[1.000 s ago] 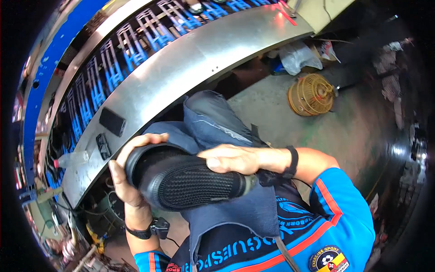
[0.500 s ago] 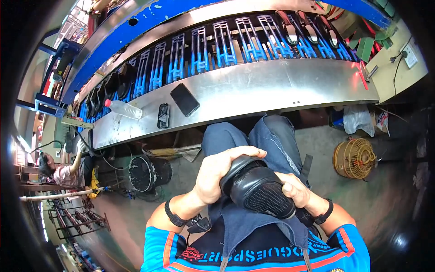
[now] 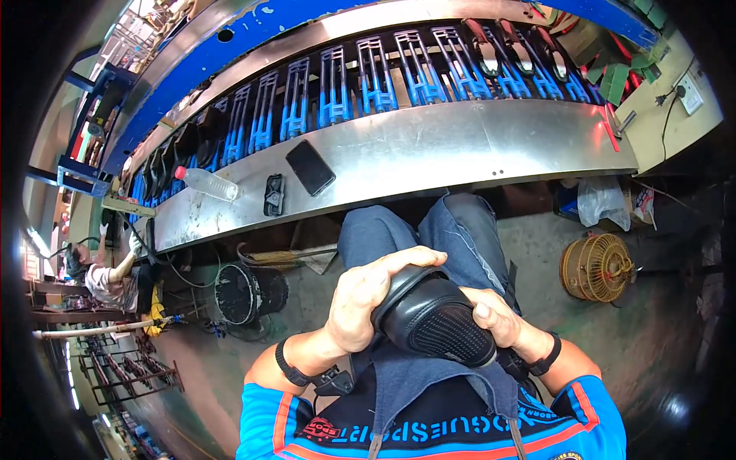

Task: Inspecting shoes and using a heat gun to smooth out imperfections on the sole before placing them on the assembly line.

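Note:
A black padded bicycle saddle (image 3: 441,331) with a perforated panel lies over my lap, tilted, its narrower end toward my right. My left hand (image 3: 360,300) is closed around its upper left edge, fingers stretched over the top rim. At the other side my right hand (image 3: 494,316) grips the edge, thumb on the surface and its other fingers partly hidden behind. Both hands press the saddle between them. Its underside is out of sight.
A metal bench (image 3: 429,146) runs ahead of me, with a phone (image 3: 310,167), folded glasses (image 3: 274,195), a bottle (image 3: 207,184) and a row of blue-black bicycle forks (image 3: 334,88). A bucket (image 3: 236,295) and a fan (image 3: 594,268) stand on the floor. Another person (image 3: 107,280) works at left.
The saddle has turned slightly in my grip, its dark opening by the rim now less visible. Both hands keep hold. The person at left has shifted an arm.

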